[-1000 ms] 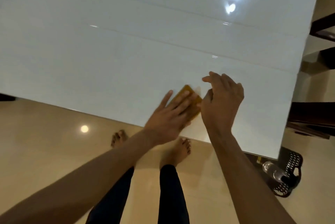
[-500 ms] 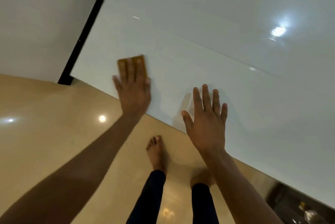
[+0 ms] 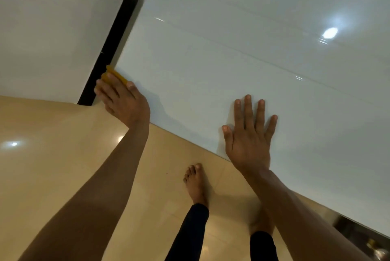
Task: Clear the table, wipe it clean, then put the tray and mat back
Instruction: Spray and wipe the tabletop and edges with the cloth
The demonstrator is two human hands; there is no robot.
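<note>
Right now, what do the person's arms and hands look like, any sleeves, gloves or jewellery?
Both arms are bare from as far up as the frame shows: no sleeves. The left hand and right hand wear no gloves, and no rings, watch or bracelets show. Below, dark trouser legs end above bare feet.

A home interior: a glossy white tabletop [image 3: 242,60] fills the upper right, polished beige floor tiles [image 3: 42,155] lie lower left, and a person's bare feet [image 3: 195,180] stand there.

Table [image 3: 232,60] lies open beyond right hand [image 3: 249,134]; wall [image 3: 52,28] blocks left
</note>
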